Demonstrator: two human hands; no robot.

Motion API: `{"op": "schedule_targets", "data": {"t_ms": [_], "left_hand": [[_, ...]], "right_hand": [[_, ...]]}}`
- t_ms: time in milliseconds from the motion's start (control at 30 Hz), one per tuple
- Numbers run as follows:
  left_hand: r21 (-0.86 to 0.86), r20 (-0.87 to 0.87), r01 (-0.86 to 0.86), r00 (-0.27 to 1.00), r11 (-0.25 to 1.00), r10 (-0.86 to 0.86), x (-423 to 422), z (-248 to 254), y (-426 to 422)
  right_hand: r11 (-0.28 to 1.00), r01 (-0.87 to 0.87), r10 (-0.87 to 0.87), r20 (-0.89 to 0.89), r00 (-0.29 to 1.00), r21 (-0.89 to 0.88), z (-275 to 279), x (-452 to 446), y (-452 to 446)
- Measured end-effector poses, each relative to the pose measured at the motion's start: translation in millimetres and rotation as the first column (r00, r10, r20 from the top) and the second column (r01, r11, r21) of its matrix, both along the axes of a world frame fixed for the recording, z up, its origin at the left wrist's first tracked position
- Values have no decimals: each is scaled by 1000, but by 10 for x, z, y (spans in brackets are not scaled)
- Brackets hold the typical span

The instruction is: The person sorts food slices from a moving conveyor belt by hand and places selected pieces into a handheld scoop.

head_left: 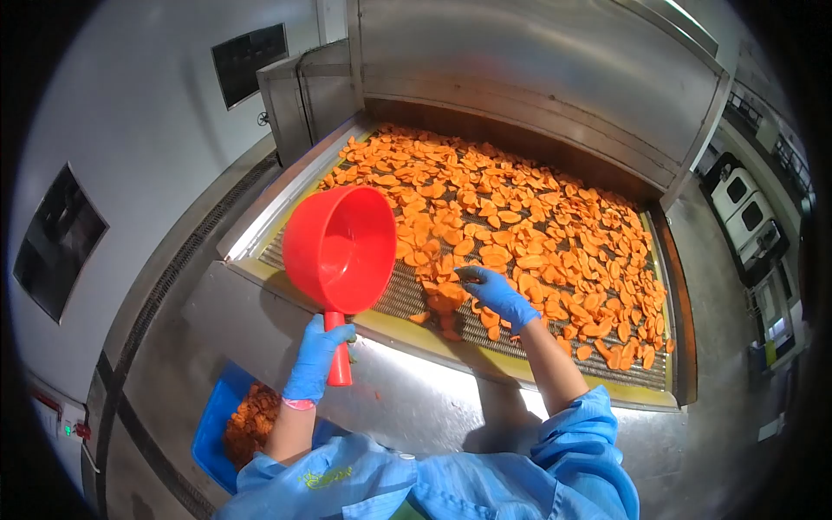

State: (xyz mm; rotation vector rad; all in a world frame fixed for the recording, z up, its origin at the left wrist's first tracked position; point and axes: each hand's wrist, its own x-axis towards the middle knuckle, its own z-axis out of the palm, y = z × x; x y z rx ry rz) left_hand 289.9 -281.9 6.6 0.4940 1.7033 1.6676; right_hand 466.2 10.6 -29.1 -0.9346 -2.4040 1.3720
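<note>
My left hand (316, 357), in a blue glove, is wrapped round the handle of a red plastic scoop (299, 247). The scoop's bowl is tilted on its side above the near left corner of a mesh conveyor belt (394, 299), and no slices show in it. Over the near part of the belt reaches my right hand (496, 297), also gloved in blue. Its fingers are bent towards a small heap of orange slices (445, 295); whether they pinch one is hidden. Many more orange slices (529, 234), like carrot or sweet potato, cover the belt.
A blue crate (206, 425) holding orange pieces (253, 425) stands at the lower left. The belt has a metal front ledge (416, 381) and raised sides. A large steel housing (537, 78) rises behind it. A white wall (130, 113) is on the left, equipment (745, 208) on the right.
</note>
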Motion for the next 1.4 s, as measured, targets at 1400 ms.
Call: {"op": "schedule_targets", "data": {"t_ms": [1400], "left_hand": [[89,182,-243,957,966,224,-82,138,-1072]], "right_hand": [[693,10,-64,47,997,721,-204,370,-452]]}}
